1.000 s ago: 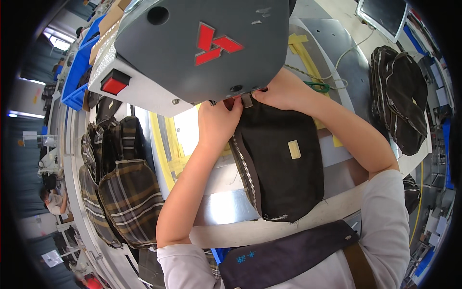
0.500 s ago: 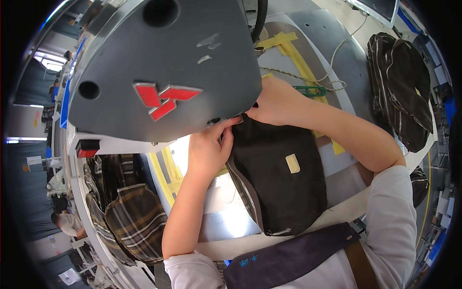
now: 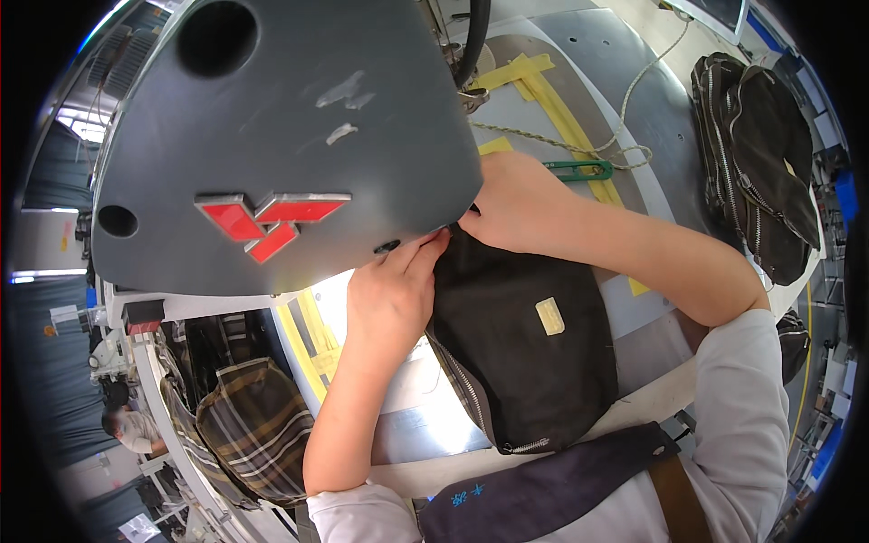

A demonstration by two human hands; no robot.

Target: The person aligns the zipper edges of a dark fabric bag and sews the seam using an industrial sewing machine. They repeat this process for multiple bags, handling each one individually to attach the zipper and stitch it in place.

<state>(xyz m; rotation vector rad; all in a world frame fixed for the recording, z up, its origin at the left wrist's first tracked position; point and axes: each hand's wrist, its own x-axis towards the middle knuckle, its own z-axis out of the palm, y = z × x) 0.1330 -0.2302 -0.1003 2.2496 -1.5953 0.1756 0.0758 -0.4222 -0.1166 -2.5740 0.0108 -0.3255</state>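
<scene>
A dark olive fabric bag piece [image 3: 520, 366] with a zipper and a small pale patch lies beneath the grey head [image 3: 308, 118] of a machine bearing a red emblem. My left hand [image 3: 394, 294] grips its upper left edge, fingers pressed together at the machine's lower rim. My right hand [image 3: 511, 199] is curled at the bag's top right, beside that rim, its fingertips partly hidden under it. Yellow tape [image 3: 557, 109] marks the plate behind, where a green tool [image 3: 584, 171] lies near a cord.
Plaid bag pieces [image 3: 249, 421] are piled at left. More dark zippered bags [image 3: 760, 172] lie at right. A screen [image 3: 715, 14] stands at the upper right edge. A seated person [image 3: 136, 430] is in the left background.
The view has shifted, so the machine head fills more of the upper left. My hands and the bag sit a little lower in the picture; my left fingers now point more toward the right.
</scene>
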